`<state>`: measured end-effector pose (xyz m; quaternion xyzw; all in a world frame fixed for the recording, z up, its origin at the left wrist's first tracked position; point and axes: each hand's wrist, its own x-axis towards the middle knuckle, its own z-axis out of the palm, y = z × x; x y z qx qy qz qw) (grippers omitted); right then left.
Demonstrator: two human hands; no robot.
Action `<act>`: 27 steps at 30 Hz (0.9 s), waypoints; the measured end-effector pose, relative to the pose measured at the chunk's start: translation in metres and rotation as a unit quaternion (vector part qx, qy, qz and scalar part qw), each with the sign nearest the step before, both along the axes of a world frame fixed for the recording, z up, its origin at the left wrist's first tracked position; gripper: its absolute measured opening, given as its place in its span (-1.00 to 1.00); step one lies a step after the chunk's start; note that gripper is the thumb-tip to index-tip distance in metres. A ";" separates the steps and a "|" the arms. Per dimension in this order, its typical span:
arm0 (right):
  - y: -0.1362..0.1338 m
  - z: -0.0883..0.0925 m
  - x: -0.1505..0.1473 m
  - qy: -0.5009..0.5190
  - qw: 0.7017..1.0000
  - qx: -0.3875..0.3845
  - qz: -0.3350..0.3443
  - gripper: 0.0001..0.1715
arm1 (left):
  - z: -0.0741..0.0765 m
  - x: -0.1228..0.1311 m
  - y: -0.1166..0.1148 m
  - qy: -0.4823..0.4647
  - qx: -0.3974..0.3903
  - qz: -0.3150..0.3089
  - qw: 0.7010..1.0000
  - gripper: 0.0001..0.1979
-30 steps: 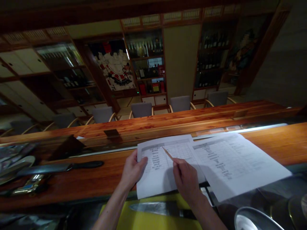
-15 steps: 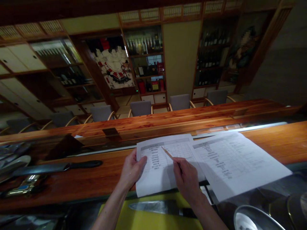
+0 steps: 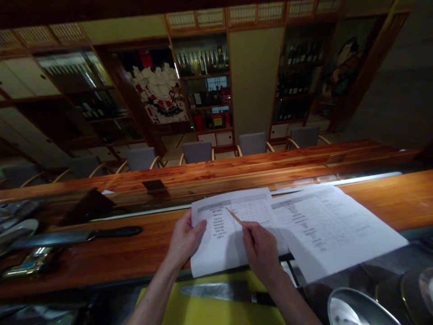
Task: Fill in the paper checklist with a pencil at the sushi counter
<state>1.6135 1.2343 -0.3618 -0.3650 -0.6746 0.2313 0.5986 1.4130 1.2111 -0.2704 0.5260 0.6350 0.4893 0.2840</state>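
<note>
My left hand [image 3: 185, 238] grips the left edge of a printed sheet of paper [image 3: 216, 259], thumb on top and fingers underneath. The sheet carries a table with a column of dark text. In my right hand [image 3: 260, 248] is a thin, light wooden stick, perhaps a pencil [image 3: 234, 215], its tip at the text column near the sheet's top. A second printed sheet [image 3: 338, 234] lies on the right, partly beneath the first. Below my hands, a kitchen knife [image 3: 216, 290] lies on a yellow-green cutting board [image 3: 192, 311]; my right forearm crosses over its handle.
A long knife [image 3: 67, 237] with a black handle lies on the wooden counter [image 3: 135, 257] at left, above a shiny metal fitting [image 3: 32, 266]. A metal bowl [image 3: 355, 309] stands at lower right. Grey chairs [image 3: 198, 152] line the far side of the counter.
The view has shifted very slightly, so the scene sits a little further left. Both hands, the sheets and the pencil-like stick keep nearly the same positions.
</note>
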 end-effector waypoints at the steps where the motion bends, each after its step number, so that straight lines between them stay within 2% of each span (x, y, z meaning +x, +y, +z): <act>1: 0.000 0.000 0.000 0.002 1.000 0.001 0.001 -0.82 | 0.000 0.000 0.000 0.002 0.000 0.000 1.000 -0.58; 13: 0.000 0.001 -0.002 -0.011 1.000 -0.024 0.010 -0.81 | 0.003 0.003 -0.002 -0.008 -0.011 -0.015 1.000 -0.59; 27: 0.002 -0.002 -0.004 0.020 1.000 -0.016 -0.018 -0.83 | 0.007 0.007 -0.003 -0.018 -0.028 0.008 0.999 -0.55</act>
